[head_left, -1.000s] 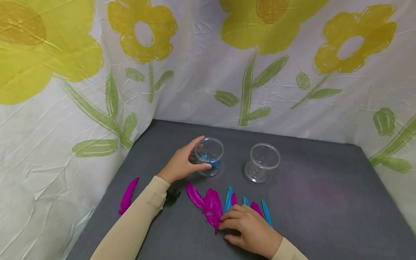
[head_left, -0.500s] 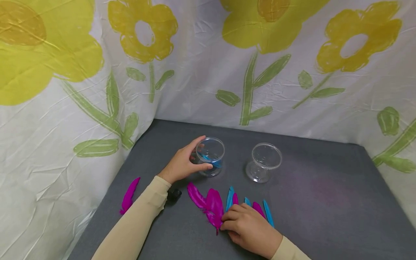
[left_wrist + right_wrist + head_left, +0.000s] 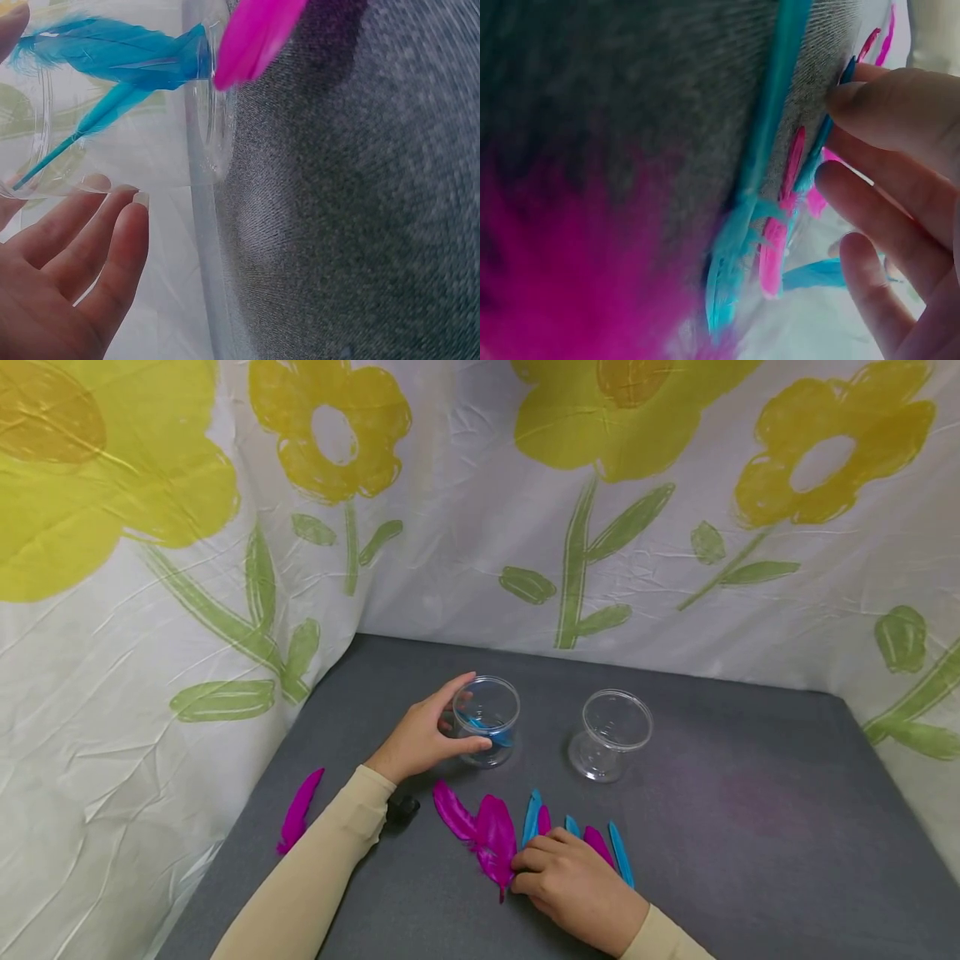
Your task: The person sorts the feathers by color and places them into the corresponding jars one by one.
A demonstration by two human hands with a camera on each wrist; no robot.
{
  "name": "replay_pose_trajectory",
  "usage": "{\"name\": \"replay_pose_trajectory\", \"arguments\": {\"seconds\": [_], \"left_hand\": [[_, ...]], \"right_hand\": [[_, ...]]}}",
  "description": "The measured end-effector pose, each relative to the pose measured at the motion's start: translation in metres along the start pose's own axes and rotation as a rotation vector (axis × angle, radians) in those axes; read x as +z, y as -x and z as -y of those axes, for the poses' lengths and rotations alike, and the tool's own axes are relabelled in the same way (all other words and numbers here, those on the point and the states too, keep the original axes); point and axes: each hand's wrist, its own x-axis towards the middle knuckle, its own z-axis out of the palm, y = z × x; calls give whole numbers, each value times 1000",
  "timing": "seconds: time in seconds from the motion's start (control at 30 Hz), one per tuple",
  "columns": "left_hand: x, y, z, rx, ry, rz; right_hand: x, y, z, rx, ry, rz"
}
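My left hand (image 3: 420, 739) holds a clear plastic cup (image 3: 487, 703) around its side, thumb in front and fingers behind. Blue feathers (image 3: 124, 56) lie inside that cup, crossing each other in the left wrist view. At the front of the table my right hand (image 3: 573, 887) is down among a row of blue and magenta feathers. Thumb and forefinger pinch a blue feather (image 3: 823, 135) near its quill, as the right wrist view shows. Two broad magenta feathers (image 3: 495, 835) lie just left of these fingers. The hand covers the lower ends of several feathers in the row.
A second clear cup (image 3: 617, 722) stands upright to the right of the held one. One magenta feather (image 3: 302, 810) lies alone at the left, beyond my sleeve. A small black object (image 3: 402, 812) sits by the left forearm. A flowered curtain (image 3: 450, 568) surrounds the grey table (image 3: 735, 860).
My right thumb has drawn in toward the fingers, where it stood apart a second ago. The left hand and both cups keep their places; the view has shifted slightly.
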Motion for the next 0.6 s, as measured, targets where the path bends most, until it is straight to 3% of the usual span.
{"name": "replay_pose_trajectory", "arguments": {"seconds": [0.6], "left_hand": [[-1, 1, -1, 0, 7, 1]], "right_hand": [[0, -2, -2, -102, 94, -27]]}}
